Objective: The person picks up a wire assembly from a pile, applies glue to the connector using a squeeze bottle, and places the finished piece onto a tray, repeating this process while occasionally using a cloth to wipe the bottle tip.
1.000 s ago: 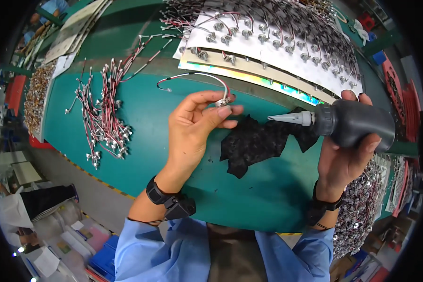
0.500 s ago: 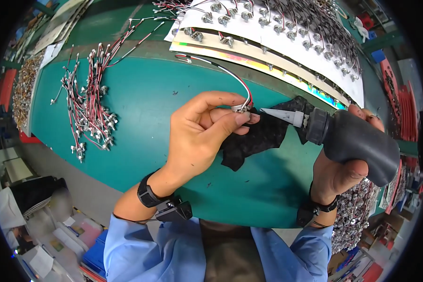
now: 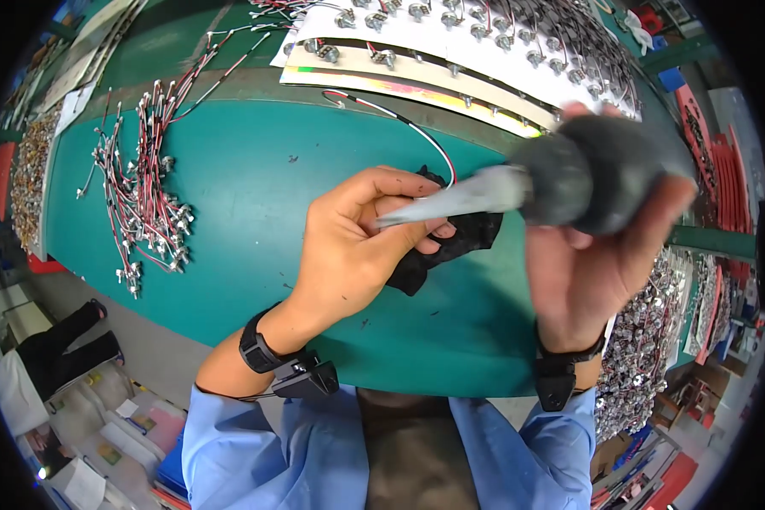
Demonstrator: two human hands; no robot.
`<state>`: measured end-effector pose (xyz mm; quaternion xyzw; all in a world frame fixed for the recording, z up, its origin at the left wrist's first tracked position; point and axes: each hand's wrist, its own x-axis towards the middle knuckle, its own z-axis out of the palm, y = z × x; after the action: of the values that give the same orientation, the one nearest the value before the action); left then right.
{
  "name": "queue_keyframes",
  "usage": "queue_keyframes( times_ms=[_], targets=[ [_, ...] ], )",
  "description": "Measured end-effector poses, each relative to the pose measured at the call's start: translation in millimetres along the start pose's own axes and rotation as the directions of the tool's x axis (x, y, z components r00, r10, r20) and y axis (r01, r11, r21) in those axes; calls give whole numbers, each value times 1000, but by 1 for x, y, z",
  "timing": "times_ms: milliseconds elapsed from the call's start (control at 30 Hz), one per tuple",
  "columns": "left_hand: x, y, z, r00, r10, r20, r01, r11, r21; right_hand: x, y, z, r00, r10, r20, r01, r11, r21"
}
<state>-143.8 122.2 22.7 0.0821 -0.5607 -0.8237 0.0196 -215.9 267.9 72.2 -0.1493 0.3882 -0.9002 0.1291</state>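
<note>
The right hand [image 3: 599, 255] holds one dark squeeze bottle [image 3: 603, 174] in a full grip, its grey nozzle [image 3: 450, 202] aimed at the left hand [image 3: 357, 246], which pinches one red-and-white wire [image 3: 399, 123] above one black cloth [image 3: 450, 246] on the green table [image 3: 255, 170]. Probable fault — over-squeezing would flood the fingers, since the nozzle tip sits against them. Loose wires [image 3: 140, 204] lie well apart at left, too many to count.

Lay spread over the green table [image 3: 255, 187]: a pile of red-and-white wire leads [image 3: 140, 212] at left, white component-covered sheets [image 3: 484, 42] beyond.
</note>
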Motion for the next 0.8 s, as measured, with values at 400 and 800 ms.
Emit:
queue_keyframes(
  times_ms=[400,800],
  targets=[
    [0,-7,1,998,-3,65,6,999,-49,16,30,18,937,348,-33,-349,931,-110],
    [3,10,-14,941,292,-172,-302,953,-35,-1,-8,-18,976,-193,-100,154,940,-305]
  ],
)
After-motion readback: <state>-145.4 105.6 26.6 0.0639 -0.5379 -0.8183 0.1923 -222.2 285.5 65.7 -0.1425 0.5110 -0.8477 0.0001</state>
